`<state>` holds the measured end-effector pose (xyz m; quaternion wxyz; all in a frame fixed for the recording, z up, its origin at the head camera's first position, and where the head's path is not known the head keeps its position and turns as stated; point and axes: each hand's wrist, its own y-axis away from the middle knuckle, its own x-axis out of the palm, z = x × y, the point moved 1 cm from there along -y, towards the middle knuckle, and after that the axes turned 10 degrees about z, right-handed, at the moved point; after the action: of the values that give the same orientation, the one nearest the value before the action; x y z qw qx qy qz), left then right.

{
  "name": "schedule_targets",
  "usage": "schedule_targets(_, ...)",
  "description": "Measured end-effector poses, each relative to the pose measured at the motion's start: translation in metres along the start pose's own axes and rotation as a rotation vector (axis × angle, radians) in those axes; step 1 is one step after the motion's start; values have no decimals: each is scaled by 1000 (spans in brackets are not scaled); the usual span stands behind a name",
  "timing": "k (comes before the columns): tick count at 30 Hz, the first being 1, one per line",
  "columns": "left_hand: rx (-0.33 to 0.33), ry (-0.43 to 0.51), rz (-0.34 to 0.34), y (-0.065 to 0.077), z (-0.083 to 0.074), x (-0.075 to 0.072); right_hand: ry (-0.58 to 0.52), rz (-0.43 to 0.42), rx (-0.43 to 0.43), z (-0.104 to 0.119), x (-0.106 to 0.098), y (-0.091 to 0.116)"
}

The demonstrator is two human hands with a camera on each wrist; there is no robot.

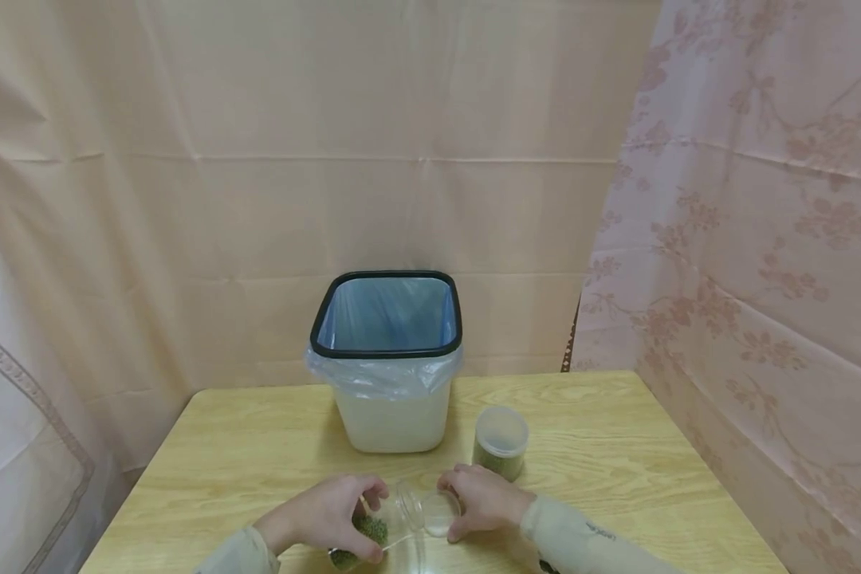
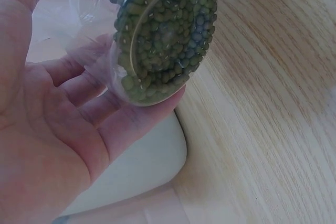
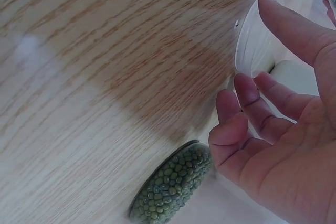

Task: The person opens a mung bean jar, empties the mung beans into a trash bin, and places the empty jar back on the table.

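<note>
My left hand grips a clear jar of green mung beans near the table's front edge. The jar is tilted, its mouth towards the right hand. In the left wrist view its bean-filled base faces the camera, with fingers around the side. My right hand pinches a round clear lid by its edge, close to the jar's mouth. That lid also shows between thumb and fingers in the right wrist view. Just beyond the right hand a second jar of mung beans stands upright.
A white bin with a black rim and a bluish plastic liner stands at the back of the wooden table. Behind the table hangs a beige curtain. A floral pink curtain hangs along the right.
</note>
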<state>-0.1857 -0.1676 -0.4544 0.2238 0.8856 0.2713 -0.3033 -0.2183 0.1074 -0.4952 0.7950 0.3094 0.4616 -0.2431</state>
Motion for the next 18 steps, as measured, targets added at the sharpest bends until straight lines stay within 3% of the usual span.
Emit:
schedule_targets(9, 10, -17, -10, 1, -6, -4, -46, 3, -18, -2, -2, 4)
schedule_targets(18, 43, -74, -27, 4, -24, -28, -142, -65, -111, 8, -27, 12)
